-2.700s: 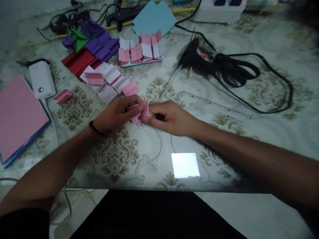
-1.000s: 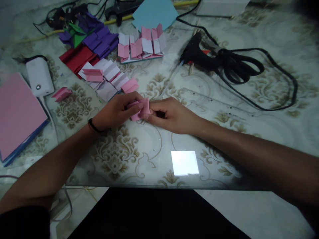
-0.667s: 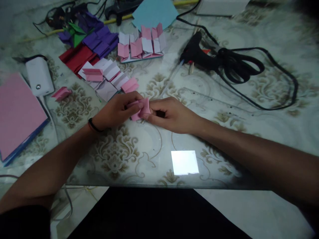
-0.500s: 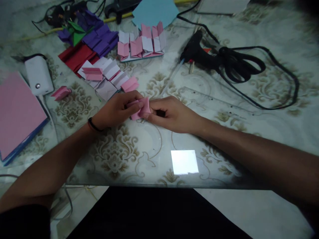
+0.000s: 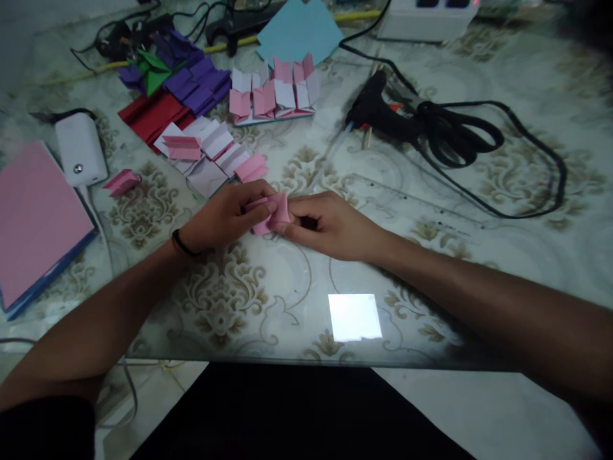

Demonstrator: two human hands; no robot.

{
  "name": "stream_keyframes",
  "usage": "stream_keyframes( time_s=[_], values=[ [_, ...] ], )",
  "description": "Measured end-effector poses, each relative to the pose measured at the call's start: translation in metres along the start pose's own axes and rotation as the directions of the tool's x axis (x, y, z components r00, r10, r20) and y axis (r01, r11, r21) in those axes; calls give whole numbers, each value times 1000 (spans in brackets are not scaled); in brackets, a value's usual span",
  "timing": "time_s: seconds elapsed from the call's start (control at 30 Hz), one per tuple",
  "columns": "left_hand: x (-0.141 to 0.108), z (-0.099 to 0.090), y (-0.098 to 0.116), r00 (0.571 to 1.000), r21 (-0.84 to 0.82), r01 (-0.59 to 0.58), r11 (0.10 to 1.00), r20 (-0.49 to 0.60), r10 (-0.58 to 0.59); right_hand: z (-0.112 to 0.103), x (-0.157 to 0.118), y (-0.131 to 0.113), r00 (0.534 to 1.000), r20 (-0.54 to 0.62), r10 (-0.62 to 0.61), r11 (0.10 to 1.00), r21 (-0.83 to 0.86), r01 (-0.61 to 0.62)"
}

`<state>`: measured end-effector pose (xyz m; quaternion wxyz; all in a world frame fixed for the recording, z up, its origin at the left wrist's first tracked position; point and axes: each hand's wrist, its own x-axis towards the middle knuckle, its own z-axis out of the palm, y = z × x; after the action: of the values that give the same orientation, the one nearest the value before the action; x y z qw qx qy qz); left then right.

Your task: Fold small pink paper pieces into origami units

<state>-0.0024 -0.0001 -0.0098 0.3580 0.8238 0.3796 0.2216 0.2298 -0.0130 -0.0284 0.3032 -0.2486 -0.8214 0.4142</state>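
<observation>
A folded piece of pink paper is held between both hands above the patterned table. My left hand pinches its left side, thumb on top. The fingers of my right hand close on its right edge. Just beyond my left hand lies a cluster of folded white and pink papers, with a loose pink fold at its right end. Farther back, another row of pink and white folds rests on a blue base. Parts of the fingertips are hidden by the paper.
At the right lies a black glue gun with a coiled cord, near a clear ruler. Purple folds and red paper lie back left. A white power bank and a pink sheet stack are at left.
The view has tilted up slightly, so the table items appear lower and more of the white box at the back shows. Both hands keep their hold on the pink paper.
</observation>
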Motion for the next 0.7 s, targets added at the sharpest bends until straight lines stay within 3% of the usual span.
stream_keyframes(
  time_s=[0.7],
  values=[
    [0,0,2,1000,-6,29,1000,4,-29,0,0,-1,1000,-1,-1,1000,-20,1]
  ],
)
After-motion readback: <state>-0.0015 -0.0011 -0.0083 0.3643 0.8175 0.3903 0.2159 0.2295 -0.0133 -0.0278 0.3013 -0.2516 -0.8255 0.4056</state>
